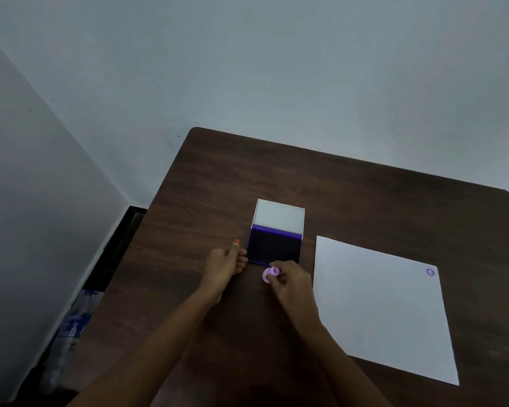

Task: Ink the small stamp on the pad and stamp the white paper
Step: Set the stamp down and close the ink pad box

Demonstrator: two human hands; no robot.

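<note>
On the dark wooden bench (365,195), the right hand (291,282) is pinching the small lilac stamp (271,273) in a closed grip just at the near edge of the open ink pad (274,248). The pad's white lid (279,214) is standing up behind it. The left hand (225,267) is resting against the pad's left side, fingers touching it. The white paper (385,312) is lying to the right, carrying one purple stamp mark (430,272) near its far right corner.

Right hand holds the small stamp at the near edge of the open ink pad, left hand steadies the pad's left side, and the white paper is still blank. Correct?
Not quite. The white paper is not blank: the head view shows one purple stamp mark near its far right corner. The rest holds: the right hand holds the small stamp at the ink pad's near edge, and the left hand steadies its left side.
</note>
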